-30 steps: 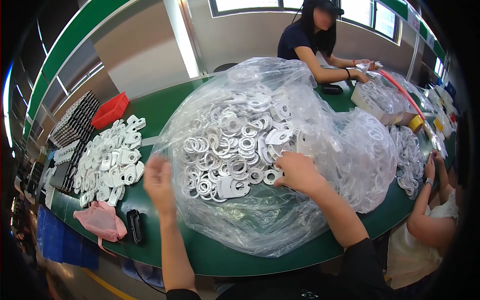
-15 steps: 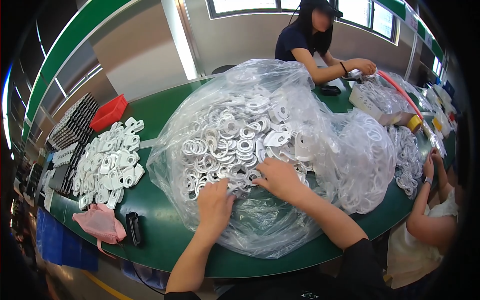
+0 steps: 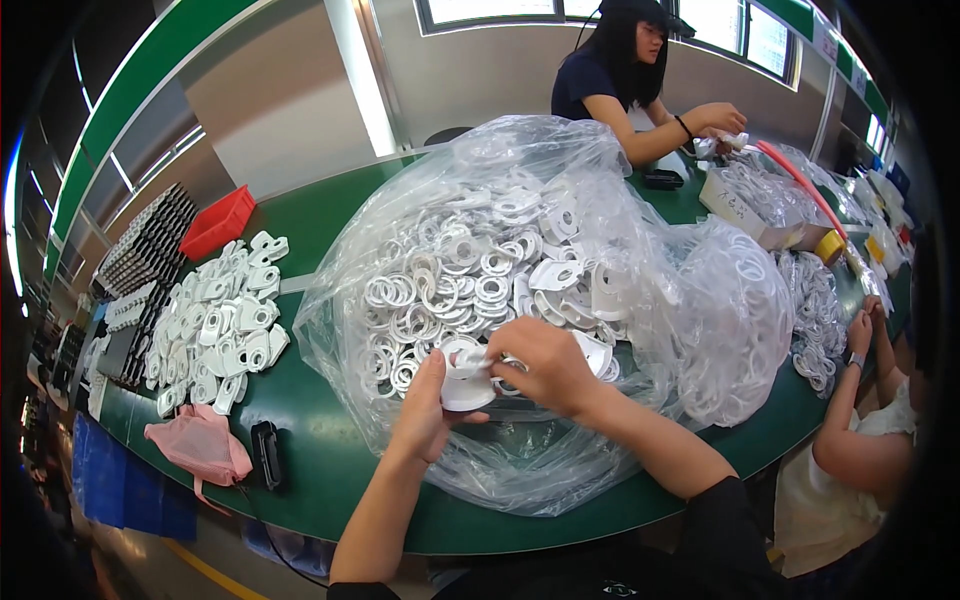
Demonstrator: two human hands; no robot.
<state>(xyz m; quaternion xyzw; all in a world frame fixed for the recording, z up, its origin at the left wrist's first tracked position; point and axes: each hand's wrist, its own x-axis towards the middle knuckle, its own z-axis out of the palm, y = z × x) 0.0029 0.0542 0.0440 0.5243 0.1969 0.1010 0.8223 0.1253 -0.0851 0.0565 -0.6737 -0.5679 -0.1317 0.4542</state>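
My left hand grips a white plastic part with a rounded end and a ring-shaped opening, thumb on its near side and fingers beneath. Closed in a pinch, my right hand meets the part's upper right edge; whether a separate ring is between its fingertips cannot be made out. Both hands are over the near side of a large open clear plastic bag. Inside it, just beyond my hands, lies a heap of white rings and flat parts with holes.
More white parts are piled at left, by a red bin and stacked dark trays. A pink pouch and black case lie nearer. Bagged rings sit at right; co-workers are across and right.
Both hands have lifted from the heap and come together. A white part is now in my left hand, with my right fingers at it. The co-worker across has turned their head.
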